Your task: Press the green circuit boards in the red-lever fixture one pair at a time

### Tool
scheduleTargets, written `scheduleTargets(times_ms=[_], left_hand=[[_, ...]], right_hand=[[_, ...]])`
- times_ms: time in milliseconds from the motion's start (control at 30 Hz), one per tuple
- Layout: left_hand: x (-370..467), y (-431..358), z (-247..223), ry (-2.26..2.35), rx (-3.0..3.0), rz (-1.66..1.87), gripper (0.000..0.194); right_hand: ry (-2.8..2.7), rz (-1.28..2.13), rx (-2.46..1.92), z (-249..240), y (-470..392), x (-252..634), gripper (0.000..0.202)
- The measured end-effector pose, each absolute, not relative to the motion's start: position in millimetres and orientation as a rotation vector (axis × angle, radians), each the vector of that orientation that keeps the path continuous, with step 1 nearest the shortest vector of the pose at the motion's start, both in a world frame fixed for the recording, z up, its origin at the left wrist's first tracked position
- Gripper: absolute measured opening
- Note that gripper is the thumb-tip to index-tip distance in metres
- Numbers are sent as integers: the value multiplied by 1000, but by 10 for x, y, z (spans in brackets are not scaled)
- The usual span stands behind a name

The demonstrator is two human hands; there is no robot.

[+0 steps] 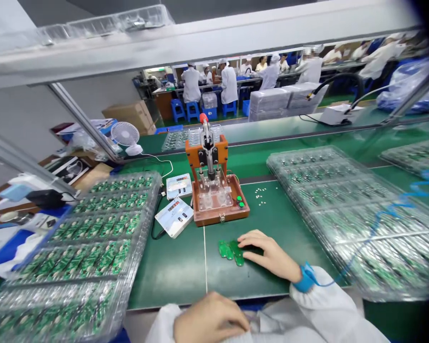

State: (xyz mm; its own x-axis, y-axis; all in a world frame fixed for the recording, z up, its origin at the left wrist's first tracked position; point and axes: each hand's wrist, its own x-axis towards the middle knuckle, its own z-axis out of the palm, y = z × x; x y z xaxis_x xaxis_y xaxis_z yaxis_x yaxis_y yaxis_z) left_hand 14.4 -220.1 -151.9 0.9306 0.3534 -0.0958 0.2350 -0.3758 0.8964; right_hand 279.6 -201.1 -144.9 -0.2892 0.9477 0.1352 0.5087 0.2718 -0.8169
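Several small green circuit boards [226,249] lie in a cluster on the green mat [171,276]. My right hand [266,251], with a blue strap at its wrist, touches the right side of this cluster, thumb and fingers apart. Near the front edge of the table is my left hand [212,318], blurred, its fingers curled and partly hidden; what it holds, if anything, does not show. An orange and brown clamp fixture [219,216] with a red-tipped lever stands beyond the boards. Two white counter boxes [174,216] sit at its left.
Stacked clear trays of green boards stand at left [128,257] and right [307,200]. Small white pieces [260,196] are scattered right of the fixture. A white fan [125,135] stands at back left. A blue coiled cord crosses the right tray. People in white work farther back.
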Motion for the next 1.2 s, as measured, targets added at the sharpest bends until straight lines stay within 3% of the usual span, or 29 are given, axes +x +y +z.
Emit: scheduleTargets(times_ms=[100, 200, 333, 533, 767, 967, 1200], left_hand=[[69, -1837, -1237, 839, 2023, 453, 13], [125, -1550, -1303, 966, 2164, 645, 11], [185, -1443, -1522, 989, 2294, 597, 23], [178, -1472, -1558, 1000, 2334, 611, 21], [166, -1448, -1603, 993, 2259, 670, 23], [161, -1471, -1626, 984, 2235, 709, 22], [94, -1321, -1271, 860, 2222, 908, 18]], right_hand=[[-2034, 902, -1245, -1480, -1818, 2818, 33], [-2113, 949, -1212, -1477, -1728, 2821, 41], [-2133, 938, -1230, -1541, -1712, 2781, 36], [-1975, 916, -1163, -1363, -1700, 2783, 28], [-1955, 369, -1234, -1014, -922, 2836, 19], [-2051, 299, -1224, -1126, -534, 2762, 23], [-2089, 236, -1245, -1154, -599, 2741, 21]])
